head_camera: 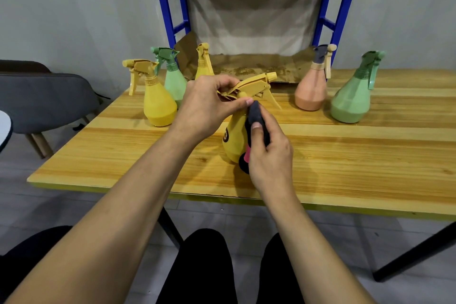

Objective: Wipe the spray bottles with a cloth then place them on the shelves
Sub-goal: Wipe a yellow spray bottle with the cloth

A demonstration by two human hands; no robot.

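Landmark: the held yellow bottle (234, 136) is tilted over the near middle of the table (345, 155), with its spray head uppermost and its nozzle pointing away to the right. I cannot tell whether its base touches the wood.
Left hand: the left hand (204, 108) is curled round the back of that bottle's spray head and neck, thumb and fingers clamped on it.
Right hand: the right hand (269, 153) grips the cloth (256, 116), fingers wrapped round it and thumb on top, pressing it against the right side of the held yellow bottle.
Cloth: dark and bunched, with a pink patch at its lower end; it lies on the bottle's body just under the trigger.
Left of the landmark: the second yellow bottle (158, 106) stands upright near it, with the pale green bottle (174, 81) just behind that one.
Beyond the landmark: the third yellow bottle (203, 64) stands upright, its lower part hidden by the left hand.
Right of the landmark: the peach bottle (311, 89), which has a dark head, stands upright and farther back. The large green bottle (352, 99) is farther right still.
Shelf rack: the blue-framed shelf rack (164, 7) rises beyond the landmark, and worn cardboard (246, 66) lies on its lower level.
Chair: a grey chair (49, 103) is well to the left of the landmark, off the table.
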